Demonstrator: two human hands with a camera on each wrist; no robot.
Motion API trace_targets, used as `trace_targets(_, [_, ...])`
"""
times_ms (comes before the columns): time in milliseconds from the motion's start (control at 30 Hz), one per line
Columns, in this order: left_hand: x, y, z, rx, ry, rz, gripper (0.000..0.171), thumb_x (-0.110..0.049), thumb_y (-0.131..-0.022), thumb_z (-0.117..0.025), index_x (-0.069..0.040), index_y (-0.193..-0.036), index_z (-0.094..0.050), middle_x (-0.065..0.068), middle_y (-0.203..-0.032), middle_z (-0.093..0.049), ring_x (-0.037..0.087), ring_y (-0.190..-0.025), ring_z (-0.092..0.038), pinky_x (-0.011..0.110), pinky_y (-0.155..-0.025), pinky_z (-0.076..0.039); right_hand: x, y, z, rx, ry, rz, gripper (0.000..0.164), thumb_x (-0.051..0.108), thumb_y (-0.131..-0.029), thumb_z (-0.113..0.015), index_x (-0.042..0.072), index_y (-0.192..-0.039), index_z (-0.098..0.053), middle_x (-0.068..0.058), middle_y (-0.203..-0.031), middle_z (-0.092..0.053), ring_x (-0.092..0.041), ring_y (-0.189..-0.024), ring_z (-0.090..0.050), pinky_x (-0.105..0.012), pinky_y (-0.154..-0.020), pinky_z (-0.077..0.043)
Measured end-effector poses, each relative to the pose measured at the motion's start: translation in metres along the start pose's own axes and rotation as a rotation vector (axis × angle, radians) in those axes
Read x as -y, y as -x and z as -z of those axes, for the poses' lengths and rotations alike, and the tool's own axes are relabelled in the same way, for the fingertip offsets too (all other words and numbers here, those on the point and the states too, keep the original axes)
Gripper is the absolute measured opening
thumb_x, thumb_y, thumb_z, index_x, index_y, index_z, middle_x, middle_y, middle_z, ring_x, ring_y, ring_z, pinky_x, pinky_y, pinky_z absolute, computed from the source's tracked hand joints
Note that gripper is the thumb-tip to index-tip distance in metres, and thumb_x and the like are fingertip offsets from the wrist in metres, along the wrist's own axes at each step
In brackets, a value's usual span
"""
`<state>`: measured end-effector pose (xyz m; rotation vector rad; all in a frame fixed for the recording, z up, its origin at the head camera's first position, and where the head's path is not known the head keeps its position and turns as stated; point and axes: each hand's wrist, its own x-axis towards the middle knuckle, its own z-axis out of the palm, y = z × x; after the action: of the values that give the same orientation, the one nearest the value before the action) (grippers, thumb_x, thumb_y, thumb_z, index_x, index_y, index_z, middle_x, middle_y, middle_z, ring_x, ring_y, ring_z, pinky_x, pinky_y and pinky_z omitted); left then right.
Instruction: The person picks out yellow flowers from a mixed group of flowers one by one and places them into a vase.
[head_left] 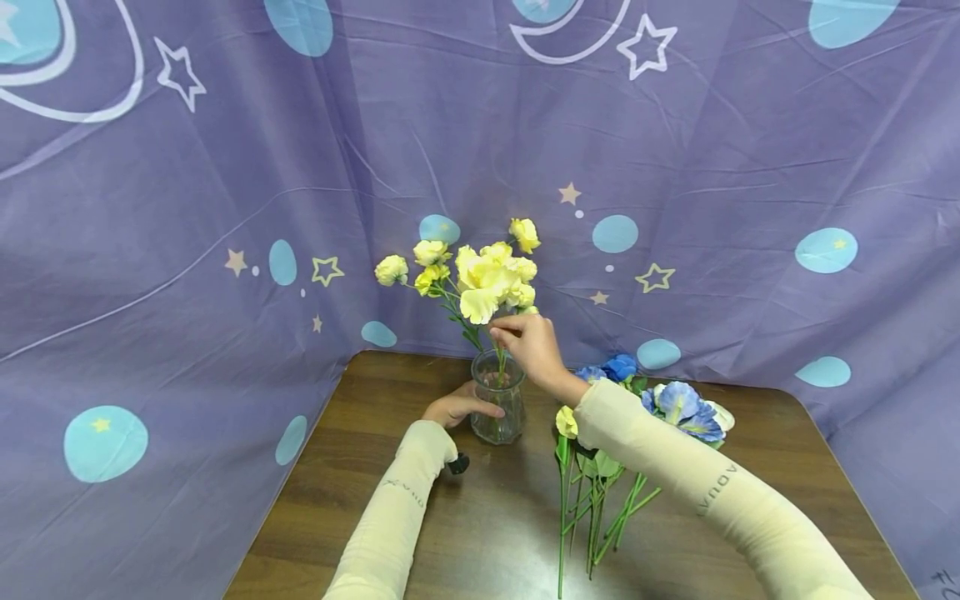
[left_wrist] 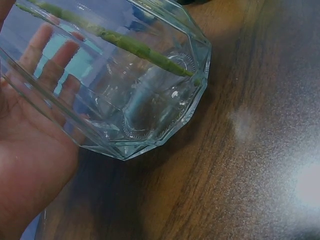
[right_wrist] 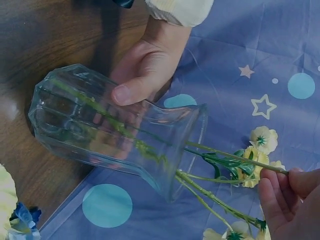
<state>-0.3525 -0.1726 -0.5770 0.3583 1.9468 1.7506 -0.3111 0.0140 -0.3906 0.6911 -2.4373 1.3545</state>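
A purple backdrop [head_left: 480, 133], printed with stars, is being seen behind the bench [head_left: 487, 517]. On the right sleeve [head_left: 660, 446], letters resembling "AQUA" are being displayed; similar, fainter lettering is being carried by the left sleeve [head_left: 382, 517]. The glass vase [head_left: 497, 421] is being supported upright near the bench's back edge, its long axis vertical and mouth up. Yellow flowers [head_left: 483, 279] are being held above the mouth, fanned toward the left. Blue flowers [head_left: 678, 404] are being partly covered by the right forearm. Left grip: the vase is being held by the left hand [head_left: 457, 408], thumb in front, fingers behind the glass. Right grip: a thin stem [right_wrist: 225, 154] is being pinched by the right hand [head_left: 534, 343], shown clearest from the right wrist. The vase base and a thicker stem [left_wrist: 145, 52] are being shown closest from the left wrist.
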Motion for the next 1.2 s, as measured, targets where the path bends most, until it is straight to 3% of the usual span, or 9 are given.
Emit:
trace_targets(167, [0.001, -0.001, 0.001, 0.012, -0.005, -0.03, 0.08, -0.01, -0.081, -0.079, -0.007, -0.151, -0.041, 0.013, -0.151, -0.052, 0.027, -0.137, -0.051, 0.049, -0.121, -0.035, -0.004, 0.001, -0.004, 0.017, 0.028, -0.013, 0.017, 0.012, -0.096, -0.07, 0.003, -0.108, -0.079, -0.012, -0.096, -0.08, -0.02, -0.075, -0.075, -0.028, -0.064, -0.059])
trace_targets(367, [0.001, 0.0, 0.0, 0.008, 0.006, -0.017, 0.079, -0.007, -0.081, -0.079, -0.006, -0.15, -0.042, 0.013, -0.149, -0.054, 0.025, -0.134, -0.053, 0.048, -0.121, -0.036, -0.007, 0.002, -0.009, 0.027, 0.038, -0.019, 0.018, 0.013, -0.096, -0.071, 0.003, -0.108, -0.079, -0.012, -0.099, -0.08, -0.02, -0.076, -0.075, -0.029, -0.064, -0.06])
trace_targets(633, [0.001, 0.0, -0.001, 0.001, 0.017, -0.022, 0.076, -0.003, -0.081, -0.077, -0.002, -0.149, -0.043, 0.016, -0.148, -0.055, 0.025, -0.131, -0.054, 0.046, -0.119, -0.039, -0.008, 0.006, -0.014, 0.042, 0.028, -0.017, 0.017, 0.011, -0.096, -0.07, 0.004, -0.108, -0.079, -0.014, -0.102, -0.079, -0.025, -0.067, -0.072, -0.021, -0.055, -0.05])
trace_targets(1100, [0.0, 0.0, -0.001, 0.005, 0.014, -0.03, 0.079, -0.006, -0.082, -0.078, -0.005, -0.152, -0.041, 0.013, -0.15, -0.053, 0.024, -0.132, -0.054, 0.046, -0.119, -0.039, -0.016, 0.008, -0.029, 0.052, 0.06, -0.057, 0.016, 0.011, -0.095, -0.071, 0.003, -0.105, -0.08, -0.013, -0.101, -0.079, -0.009, -0.047, -0.052, -0.018, -0.044, -0.037])
trace_targets(1200, [-0.001, 0.001, -0.001, 0.002, 0.009, -0.028, 0.083, -0.008, -0.082, -0.08, -0.005, -0.154, -0.038, 0.014, -0.15, -0.053, 0.025, -0.131, -0.054, 0.045, -0.118, -0.04, -0.017, 0.009, -0.031, 0.053, 0.063, -0.062, 0.015, 0.011, -0.095, -0.071, 0.003, -0.105, -0.08, -0.013, -0.1, -0.079, -0.009, -0.052, -0.057, -0.019, -0.046, -0.04])
